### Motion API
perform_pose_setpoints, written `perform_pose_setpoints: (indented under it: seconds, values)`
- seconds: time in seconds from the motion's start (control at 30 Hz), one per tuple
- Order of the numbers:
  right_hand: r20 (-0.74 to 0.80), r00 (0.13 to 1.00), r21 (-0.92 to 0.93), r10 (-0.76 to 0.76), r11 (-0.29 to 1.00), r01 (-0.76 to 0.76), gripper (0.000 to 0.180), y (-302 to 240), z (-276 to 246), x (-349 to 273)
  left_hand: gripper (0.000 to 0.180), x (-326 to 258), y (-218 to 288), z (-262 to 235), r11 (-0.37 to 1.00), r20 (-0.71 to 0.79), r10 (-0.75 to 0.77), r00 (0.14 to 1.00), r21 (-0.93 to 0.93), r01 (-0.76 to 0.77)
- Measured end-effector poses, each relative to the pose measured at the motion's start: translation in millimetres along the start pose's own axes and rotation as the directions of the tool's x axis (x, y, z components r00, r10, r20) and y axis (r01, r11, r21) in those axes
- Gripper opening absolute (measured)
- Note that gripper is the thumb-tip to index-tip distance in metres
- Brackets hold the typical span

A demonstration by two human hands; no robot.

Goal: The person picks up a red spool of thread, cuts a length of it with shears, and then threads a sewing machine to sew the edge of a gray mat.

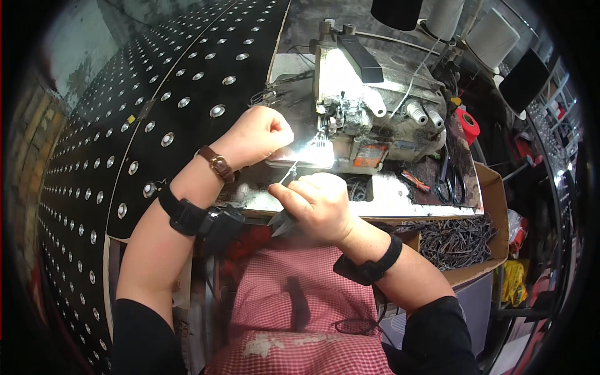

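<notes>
An overlock sewing machine (350,94) stands in front of me, its lamp glaring on the needle area and presser foot (320,142). Left of the foot, my left hand (265,132) is curled closed above the machine bed; whatever its fingers hold is hidden. Just below the bed's front edge my right hand (319,203) is closed, thumb against fingers. Grey pieces of fabric (282,224) hang out under that hand, partly hidden by it. A pale twisted strand (290,172) runs from near the foot down to the right hand's fingers.
A black table with rows of metal studs (187,103) spreads to the left. Right of the machine lie orange-handled snips (415,181), black scissors (445,181) and a red spool (467,125). A cardboard box (497,215) holds dark fabric strips (456,240). Thread cones (492,39) hang above.
</notes>
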State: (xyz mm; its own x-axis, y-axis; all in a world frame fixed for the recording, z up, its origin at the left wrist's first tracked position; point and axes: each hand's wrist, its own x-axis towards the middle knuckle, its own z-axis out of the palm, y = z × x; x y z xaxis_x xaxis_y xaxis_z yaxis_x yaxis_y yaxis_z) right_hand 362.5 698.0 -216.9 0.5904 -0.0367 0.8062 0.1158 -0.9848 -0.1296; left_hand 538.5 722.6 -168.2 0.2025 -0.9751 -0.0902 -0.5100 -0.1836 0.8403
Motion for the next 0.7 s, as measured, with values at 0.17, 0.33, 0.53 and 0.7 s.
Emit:
perform_pose_setpoints:
  seconds: [0.17,0.33,0.53,0.7]
  values:
    - [-0.017,1.000,0.028,-0.020,0.999,0.020,0.025,-4,2,5,0.014,-2,2,16,0.968,0.033,0.180,0.983,0.172,-0.183]
    - [-0.144,0.926,0.034,0.350,0.936,-0.349,0.039,10,-2,-1,0.008,-28,10,-13,0.955,0.022,0.278,0.960,0.102,-0.279]
    - [-0.052,0.947,0.009,0.317,0.948,-0.317,0.032,24,-11,12,0.011,-109,31,-56,0.904,0.360,0.380,0.852,0.049,-0.424]
    - [0.099,0.988,0.410,0.118,0.900,-0.148,0.025,-42,-30,29,0.030,-95,30,-34,0.960,0.062,0.001,0.998,-0.279,0.016]
